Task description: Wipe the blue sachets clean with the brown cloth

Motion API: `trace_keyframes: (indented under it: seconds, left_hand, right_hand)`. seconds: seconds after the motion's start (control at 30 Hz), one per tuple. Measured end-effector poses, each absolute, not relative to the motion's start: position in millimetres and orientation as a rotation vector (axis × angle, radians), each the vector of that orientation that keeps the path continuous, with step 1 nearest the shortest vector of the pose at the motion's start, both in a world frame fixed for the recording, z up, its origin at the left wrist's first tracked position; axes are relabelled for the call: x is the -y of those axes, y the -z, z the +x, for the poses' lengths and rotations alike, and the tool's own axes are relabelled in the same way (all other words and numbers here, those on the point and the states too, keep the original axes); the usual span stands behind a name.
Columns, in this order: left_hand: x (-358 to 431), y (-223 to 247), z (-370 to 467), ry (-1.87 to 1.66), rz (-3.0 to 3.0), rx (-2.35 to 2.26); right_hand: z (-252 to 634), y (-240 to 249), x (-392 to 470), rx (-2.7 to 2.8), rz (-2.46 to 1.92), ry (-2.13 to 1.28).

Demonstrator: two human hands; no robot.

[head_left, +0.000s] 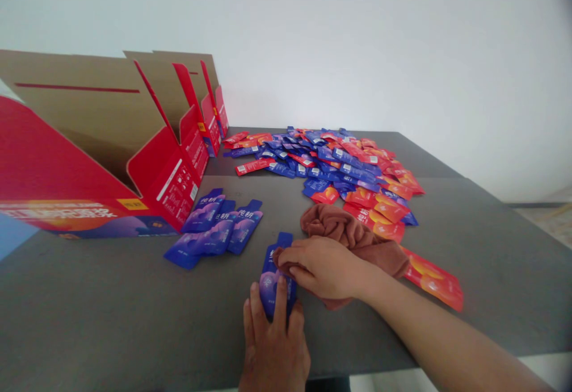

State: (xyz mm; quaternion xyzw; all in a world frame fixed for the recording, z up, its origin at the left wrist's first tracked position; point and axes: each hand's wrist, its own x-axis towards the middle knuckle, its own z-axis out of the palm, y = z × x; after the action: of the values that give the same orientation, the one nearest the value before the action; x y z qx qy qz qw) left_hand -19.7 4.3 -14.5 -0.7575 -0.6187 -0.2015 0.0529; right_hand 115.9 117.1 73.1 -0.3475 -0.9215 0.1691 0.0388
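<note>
A blue pouch [269, 288] with a purple fruit print lies flat on the dark table, its narrow spout end pointing away from me. My left hand [274, 338] rests on its lower end, fingers stretched out and pressing it down. Bunched in the fingers of my right hand [328, 266] is a brown cloth [342, 225], one corner of which touches the upper part of the pouch. The rest of the cloth spreads behind and right of that hand. Left of the pouch, several blue pouches [217, 228] overlap in a small group.
Open red cardboard boxes [163, 183] stand in a row along the left side. A heap of blue and red pouches [330, 156] covers the table's far middle. One red pouch [435, 279] lies right of the cloth, near my right forearm. A white wall stands behind the table [134, 320].
</note>
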Motion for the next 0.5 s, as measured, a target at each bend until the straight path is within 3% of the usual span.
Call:
trace_keyframes:
  seconds: [0.27, 0.5]
  left_hand:
    - [-4.4, 16.3, -20.2, 0.623, -2.287, 1.857]
    - [-4.2, 16.3, -19.9, 0.623, -2.283, 1.859]
  right_hand:
    - [114.6, -70.6, -117.5, 2.769, -1.194, -0.516]
    - [115.8, -75.2, -118.2, 2.839, -1.052, -0.564]
